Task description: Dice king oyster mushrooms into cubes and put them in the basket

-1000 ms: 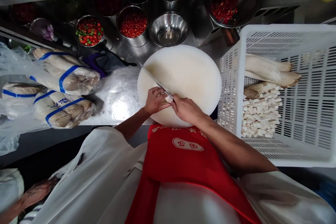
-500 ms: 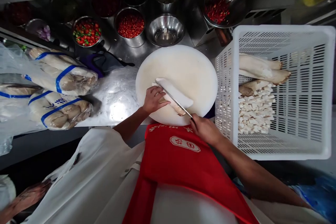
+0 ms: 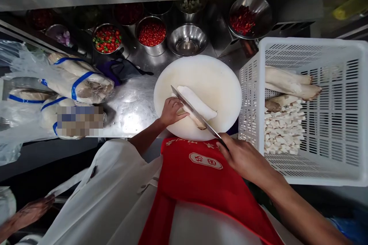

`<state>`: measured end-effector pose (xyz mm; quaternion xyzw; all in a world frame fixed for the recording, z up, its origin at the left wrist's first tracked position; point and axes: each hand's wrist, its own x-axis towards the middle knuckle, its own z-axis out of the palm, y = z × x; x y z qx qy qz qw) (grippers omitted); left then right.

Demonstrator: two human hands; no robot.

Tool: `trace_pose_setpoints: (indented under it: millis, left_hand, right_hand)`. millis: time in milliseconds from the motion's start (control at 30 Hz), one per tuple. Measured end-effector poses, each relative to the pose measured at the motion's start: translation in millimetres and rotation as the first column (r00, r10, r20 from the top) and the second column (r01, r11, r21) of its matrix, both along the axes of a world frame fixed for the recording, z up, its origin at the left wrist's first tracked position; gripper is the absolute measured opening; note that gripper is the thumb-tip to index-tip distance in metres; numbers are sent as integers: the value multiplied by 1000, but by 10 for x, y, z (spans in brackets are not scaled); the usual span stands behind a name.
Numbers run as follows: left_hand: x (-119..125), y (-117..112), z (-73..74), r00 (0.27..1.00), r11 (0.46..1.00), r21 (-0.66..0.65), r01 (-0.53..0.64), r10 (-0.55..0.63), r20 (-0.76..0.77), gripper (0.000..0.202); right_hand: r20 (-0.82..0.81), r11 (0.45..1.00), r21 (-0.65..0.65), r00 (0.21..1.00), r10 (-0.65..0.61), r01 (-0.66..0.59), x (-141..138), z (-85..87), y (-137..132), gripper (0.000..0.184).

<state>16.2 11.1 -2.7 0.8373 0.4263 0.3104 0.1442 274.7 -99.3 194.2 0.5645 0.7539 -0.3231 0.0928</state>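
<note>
On the round white cutting board [image 3: 218, 76] lies a king oyster mushroom cut lengthwise. One pale mushroom piece [image 3: 198, 101] rests beyond the blade, and a browner mushroom piece [image 3: 199, 123] is on the near side. My left hand [image 3: 172, 111] presses on the near piece with bent fingers, its fingertips close to the blade. My right hand [image 3: 240, 154] is wrapped round the handle of a kitchen knife [image 3: 193, 109]. The blade slants across the board between the two pieces, its tip pointing away to the left. Whether its edge touches the mushroom I cannot tell.
To the right, a white plastic basket [image 3: 261, 95] holds diced mushroom [image 3: 283, 130] and whole mushrooms [image 3: 290, 82]. Bagged mushrooms [image 3: 94, 86] lie left. Behind stand a steel bowl [image 3: 186, 48] and chopped chillies [image 3: 151, 32]. Another person's hand [image 3: 34, 208] shows lower left.
My right hand has drawn the knife back toward me and to the right, and more of the blade's flat side shows. My left hand still holds the mushroom. The view has shifted slightly.
</note>
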Motion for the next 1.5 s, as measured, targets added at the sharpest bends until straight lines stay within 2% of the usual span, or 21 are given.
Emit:
trace_pose_setpoints:
  millis: [233, 333, 433, 533, 733, 800, 900, 1033, 1167, 1267, 1300, 1367, 1500]
  left_hand:
    - [-13, -5, 16, 999, 1000, -20, 17, -16, 43, 39]
    - [-14, -6, 33, 999, 998, -66, 20, -18, 32, 37]
    - [-10, -6, 52, 999, 998, -48, 29, -27, 40, 36]
    - [-5, -7, 63, 999, 998, -47, 36, -35, 36, 34]
    - [-10, -7, 45, 999, 998, -57, 28, -26, 34, 37]
    - [-12, -5, 34, 999, 998, -57, 22, -20, 35, 40]
    - [-4, 0, 25, 1000, 998, -65, 8, -7, 14, 45]
    - [17, 5, 19, 1000, 999, -38, -7, 7, 11, 45]
    - [27, 6, 13, 1000, 998, -68, -6, 6, 8, 43]
    - [25, 9, 6, 1000, 998, -69, -2, 2, 2, 42]
    - [24, 10, 4, 1000, 998, -67, 0, 0, 1, 41]
    - [20, 12, -1, 1000, 998, -63, 2, -2, 1, 40]
    - [16, 15, 1, 1000, 998, -63, 5, -4, 20, 39]
  right_hand:
    - [65, 995, -95, 998, 24, -18, -97, -37, 117, 18]
    - [79, 992, -124, 997, 12, -2, -168, -43, 212, 16]
    - [94, 991, -136, 996, 4, 9, -253, -85, 338, 15]
    - [102, 991, -133, 995, 10, 4, -358, -224, 475, 17]
    - [168, 998, -63, 986, 3, 7, -609, -716, 639, 23]
    - [165, 999, -36, 986, 12, -6, -649, -777, 684, 25]
    - [147, 998, -35, 988, 50, -45, -641, -673, 787, 28]
    - [122, 993, -82, 988, 90, -80, -476, -265, 824, 27]
    - [128, 979, -194, 987, 96, -70, -147, 166, 534, 25]
    - [169, 962, -271, 983, 75, -27, 45, 289, 243, 24]
    - [186, 961, -277, 980, 68, -14, 74, 262, 166, 24]
    - [207, 967, -255, 977, 59, -5, 79, 94, 58, 24]
    - [199, 990, -142, 979, 32, -3, 9, -498, 11, 23]
